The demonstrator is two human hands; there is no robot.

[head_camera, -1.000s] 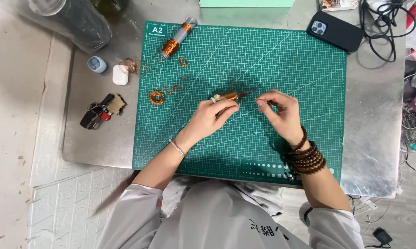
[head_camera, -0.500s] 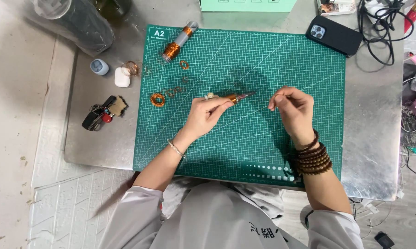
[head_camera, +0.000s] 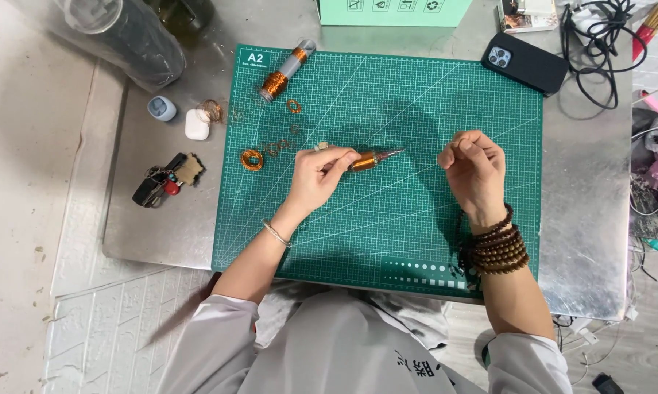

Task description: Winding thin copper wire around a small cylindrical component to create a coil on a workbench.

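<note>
My left hand (head_camera: pixel 320 176) grips a thin rod wound with copper wire (head_camera: pixel 373 158) over the green cutting mat (head_camera: pixel 416 233); the rod's metal tip points right. My right hand (head_camera: pixel 473 171) is about a hand's width to the right of that tip, fingers pinched together, seemingly on a fine wire too thin to see. On the right wrist sit dark wooden bead bracelets (head_camera: pixel 498 246). A thin bangle circles the left wrist.
A spool of copper wire (head_camera: pixel 285 71) lies at the mat's top left, with small copper coils (head_camera: pixel 252 158) nearby. Off the mat lie an earbud case (head_camera: pixel 196 125), a key bunch (head_camera: pixel 165 182), a black phone (head_camera: pixel 524 63), cables (head_camera: pixel 606 29) and a mint-green box (head_camera: pixel 391 10).
My right hand has drawn away to the right from the wound rod, widening the gap. My left hand has held the rod in about the same place.
</note>
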